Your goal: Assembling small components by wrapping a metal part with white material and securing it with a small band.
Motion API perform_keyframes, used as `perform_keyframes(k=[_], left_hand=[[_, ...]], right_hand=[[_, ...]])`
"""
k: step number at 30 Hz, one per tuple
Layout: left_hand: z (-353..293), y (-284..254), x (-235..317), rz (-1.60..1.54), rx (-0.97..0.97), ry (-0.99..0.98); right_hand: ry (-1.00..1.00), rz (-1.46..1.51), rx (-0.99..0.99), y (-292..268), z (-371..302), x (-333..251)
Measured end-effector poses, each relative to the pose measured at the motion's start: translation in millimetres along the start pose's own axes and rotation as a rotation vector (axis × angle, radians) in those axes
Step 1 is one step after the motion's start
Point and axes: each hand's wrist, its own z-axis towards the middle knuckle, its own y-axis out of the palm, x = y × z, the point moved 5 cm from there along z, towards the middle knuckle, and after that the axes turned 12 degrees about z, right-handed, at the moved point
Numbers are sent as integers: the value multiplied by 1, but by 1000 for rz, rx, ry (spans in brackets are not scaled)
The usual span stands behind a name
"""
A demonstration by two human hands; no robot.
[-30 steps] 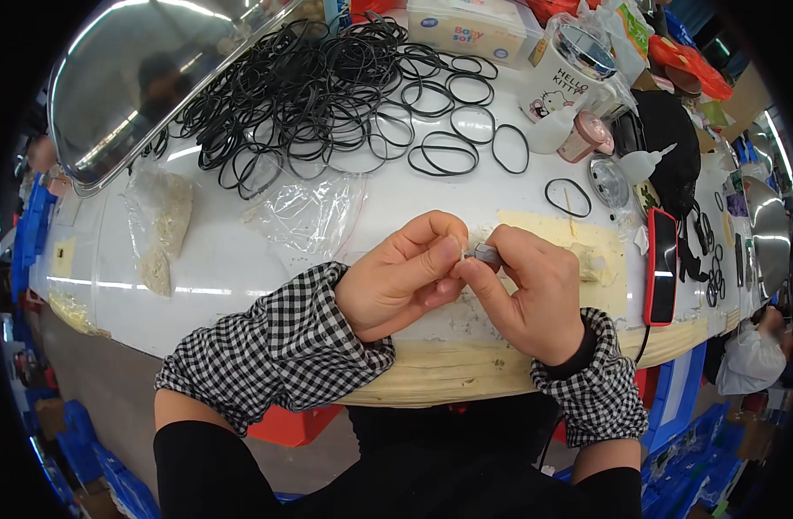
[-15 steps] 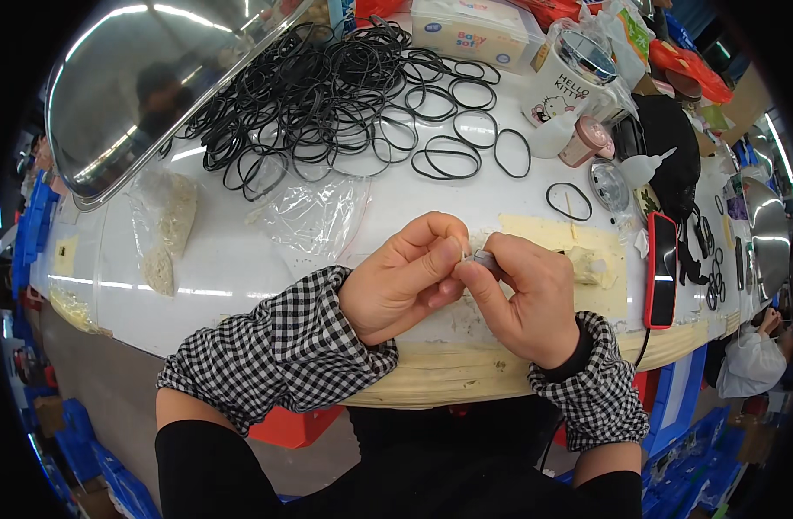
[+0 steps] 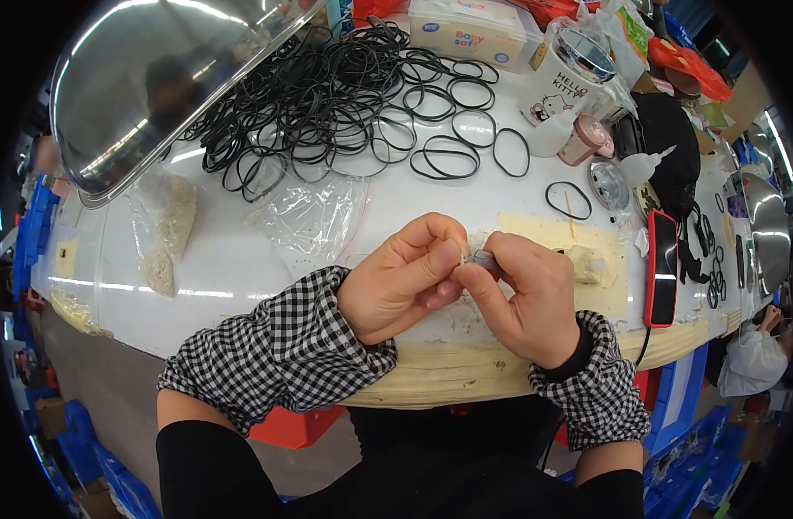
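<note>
Both hands meet above the near edge of the white table, their fingertips almost touching. My left hand [image 3: 401, 285] is closed, thumb and forefinger pinching a tiny pale piece [image 3: 463, 258] too small to name. A small grey object [image 3: 484, 260] is pinched between the thumb and curled fingers of my right hand [image 3: 533, 298]; most of it is hidden, so its kind does not show. The pale piece lies against or very near the grey object's tip. Beyond the hands, many thin black rubber rings [image 3: 327, 95] lie in a tangled heap, with a single ring [image 3: 568, 201] apart at the right.
Left of the hands lie a flattened clear bag [image 3: 314, 216] and a bag of small pale pieces [image 3: 176, 216]. A shiny metal basin [image 3: 154, 86] tilts at the far left. To the right are a taped block [image 3: 592, 266], a red-cased phone [image 3: 662, 268] and a white cup [image 3: 556, 91].
</note>
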Motion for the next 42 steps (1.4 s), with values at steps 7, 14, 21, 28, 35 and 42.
perform_keyframes(k=[7, 14, 21, 28, 35, 42], left_hand=[[3, -3, 6, 87, 118, -91], [1, -24, 9, 328, 421, -94], [1, -24, 9, 411, 402, -95], [2, -17, 7, 450, 335, -117], [2, -15, 9, 383, 342, -117], [5, -5, 3, 92, 156, -199]], right_hand=[[28, 46, -106, -4, 3, -2], [173, -14, 21, -13, 8, 8], [239, 122, 19, -9, 5, 12], [266, 156, -22, -1, 5, 21], [223, 50, -58, -6, 9, 13], [47, -79, -37, -1, 2, 13]])
